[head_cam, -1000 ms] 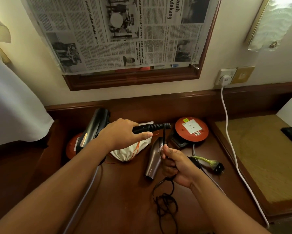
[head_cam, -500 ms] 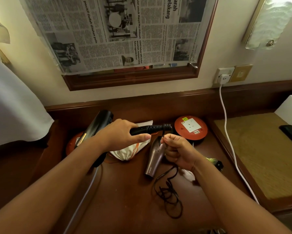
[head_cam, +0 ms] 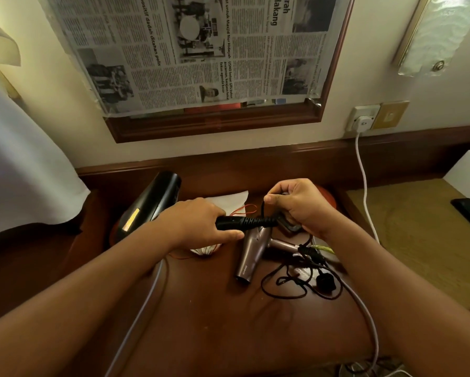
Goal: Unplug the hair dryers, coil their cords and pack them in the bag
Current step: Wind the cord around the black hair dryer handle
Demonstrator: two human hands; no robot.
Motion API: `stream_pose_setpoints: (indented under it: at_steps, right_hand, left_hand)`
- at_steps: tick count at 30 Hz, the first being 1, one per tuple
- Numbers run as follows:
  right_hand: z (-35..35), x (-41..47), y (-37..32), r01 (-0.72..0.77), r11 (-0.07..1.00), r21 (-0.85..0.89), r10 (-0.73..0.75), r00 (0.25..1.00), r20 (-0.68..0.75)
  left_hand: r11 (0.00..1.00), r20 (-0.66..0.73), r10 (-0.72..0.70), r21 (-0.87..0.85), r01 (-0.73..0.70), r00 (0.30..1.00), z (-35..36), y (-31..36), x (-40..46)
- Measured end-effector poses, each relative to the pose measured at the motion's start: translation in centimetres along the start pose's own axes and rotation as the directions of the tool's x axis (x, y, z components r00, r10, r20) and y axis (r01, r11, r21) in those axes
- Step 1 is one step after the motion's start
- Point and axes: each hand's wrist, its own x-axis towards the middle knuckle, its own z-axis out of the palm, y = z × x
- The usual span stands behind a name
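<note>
At the centre of the wooden desk (head_cam: 201, 308), the left hand (head_cam: 201, 224) is gripping the handle of the black hair dryer (head_cam: 152, 205), fingers curled round it and thumb lying along its lower side. The ribbed strain relief (head_cam: 251, 222) is projecting from that fist toward 3 o'clock. The right hand (head_cam: 296, 208) is pinching the thin black cord (head_cam: 262, 210) just above the relief's tip, between thumb and forefinger; the remaining fingers are curling closed, and what they may be enclosing is hidden.

The right hand is covering most of an orange round object (head_cam: 327, 197), leaving only a rim showing at 3 o'clock of the knuckles. The left hand and forearm are overlapping the white drawstring bag (head_cam: 228, 202), which is lying crumpled beneath them with an orange drawstring (head_cam: 244, 209) looping out. The black dryer's glossy barrel is pointing toward 11 o'clock.

At 5 o'clock of the grip, a mauve hair dryer (head_cam: 249, 257) is lying flat, smooth and matte, its handle pointing toward 3 o'clock. Loose black cord and a black plug (head_cam: 325, 281) are lying tangled at 3 o'clock of it; how the loops connect cannot be made out. A grey cable (head_cam: 364, 308) is running off the lower frame edge.

At 1 o'clock, a white plug (head_cam: 364, 123) is sitting in the wall socket (head_cam: 363, 115), its white cable (head_cam: 364, 180) hanging down.
</note>
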Motion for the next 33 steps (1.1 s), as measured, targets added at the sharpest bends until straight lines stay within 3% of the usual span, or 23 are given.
stream_pose_setpoints:
  at_steps: [5,15,17,19,24,28,33]
  right_hand:
    - [1.4,-1.2,-0.5,0.145,0.946,-0.291,-0.183,0.977,-0.109]
    - [4.8,-4.7,3.6,0.178,0.93,-0.321,-0.241,0.956,-0.169]
    - [5.6,-5.5,4.2,0.167,0.966,-0.197,-0.203,0.963,-0.179]
    - [6.3,-6.1,4.7,0.105,0.993,0.056,-0.095,0.983,-0.156]
    - [6.5,-6.9,5.9,-0.057,0.921,0.386,0.066,0.998,-0.009]
    - [6.8,-6.8,6.5,-0.177,0.893,0.413,0.156,0.984,0.083]
    - [5.6,-6.0,6.5,-0.254,0.946,0.202,0.233,0.965,0.123]
  left_hand:
    - [0.998,0.005,-0.062,0.006,0.062,0.998,1.0,-0.5,0.5]
    - [0.987,-0.071,-0.161,-0.039,0.159,0.984,4.6,-1.4,1.3]
    - [0.986,-0.11,-0.169,-0.037,0.165,0.98,4.6,-1.3,1.3]
    - [0.985,-0.138,-0.17,-0.041,0.166,0.976,4.7,-1.5,1.3]
    - [0.985,-0.13,-0.167,-0.054,0.162,0.977,3.8,-1.7,1.0]
    - [0.989,-0.146,-0.148,-0.027,0.146,0.978,2.7,-1.0,0.3]
    - [0.991,-0.137,-0.131,-0.023,0.129,0.982,2.5,-0.8,0.1]
